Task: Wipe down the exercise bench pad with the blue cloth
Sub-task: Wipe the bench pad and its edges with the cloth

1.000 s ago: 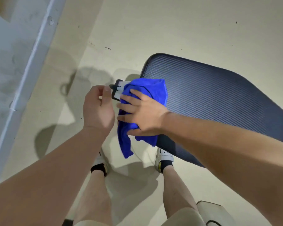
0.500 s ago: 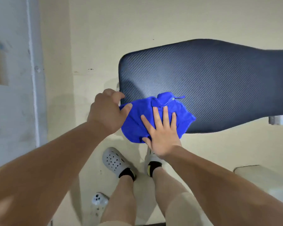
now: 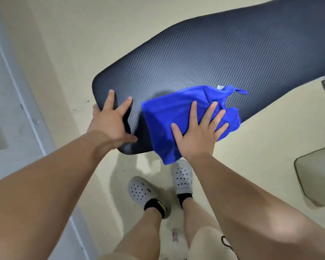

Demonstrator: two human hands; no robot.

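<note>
Right now the right hand (image 3: 196, 135) lies flat and wide open on the blue cloth (image 3: 178, 117), fingers spread, pressing it down onto the bench pad (image 3: 204, 61) rather than gripping it. The cloth sits at the pad's near edge, close to the rounded end, and one corner of it droops off that edge and hangs over the floor (image 3: 83, 34). The left hand (image 3: 112, 120) is open too, fingers splayed on the pad's end corner, thumb seemingly round the edge, bracing it.

Here's the worry: with only a flat palm on it, the cloth could bunch or slide out from under the hand on a hard stroke, and the overhanging corner looks ready to drag the rest off the near edge. A loop and tag at the cloth's far corner could snag or fold under, leaving streaks. Most of the pad, stretching away toward the far end, looks untouched, so a short reach could miss it. The shoes (image 3: 182, 178) stand right under that dangling corner.
</note>
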